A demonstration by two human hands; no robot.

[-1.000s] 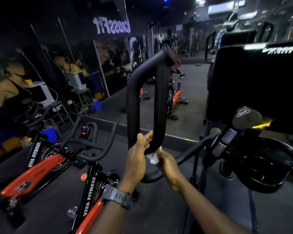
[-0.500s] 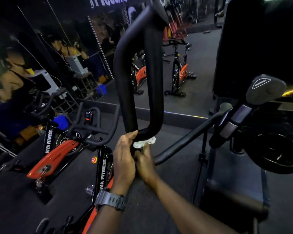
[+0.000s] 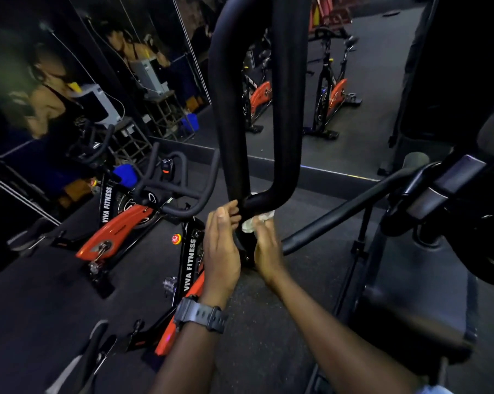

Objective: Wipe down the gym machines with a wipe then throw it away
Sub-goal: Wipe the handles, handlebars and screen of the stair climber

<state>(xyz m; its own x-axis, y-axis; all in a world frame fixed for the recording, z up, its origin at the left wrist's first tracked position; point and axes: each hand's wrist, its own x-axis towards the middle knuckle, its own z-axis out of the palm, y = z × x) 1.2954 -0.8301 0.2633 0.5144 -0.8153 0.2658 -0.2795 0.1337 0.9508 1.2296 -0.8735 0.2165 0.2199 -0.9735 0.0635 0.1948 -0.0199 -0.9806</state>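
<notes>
A tall black padded loop handle (image 3: 287, 109) of a gym machine rises in the middle of the view. At its lower bend my right hand (image 3: 267, 253) holds a crumpled white wipe (image 3: 254, 221) against the bar. My left hand (image 3: 221, 245), with a black watch on the wrist, lies along the left side of the same post, its fingertips touching the bar just below the bend. The post's foot is hidden between my two hands.
Two red and black Viva Fitness spin bikes (image 3: 117, 223) stand to the left on the dark rubber floor. A black side rail (image 3: 354, 206) runs right toward the machine's console (image 3: 453, 183). A mirror wall (image 3: 112, 66) ahead reflects more bikes.
My head has tilted down and nearer, so the handle fills more of the view. Both hands have slid down from the loop's lower bend onto the post, the wipe moving with the right hand.
</notes>
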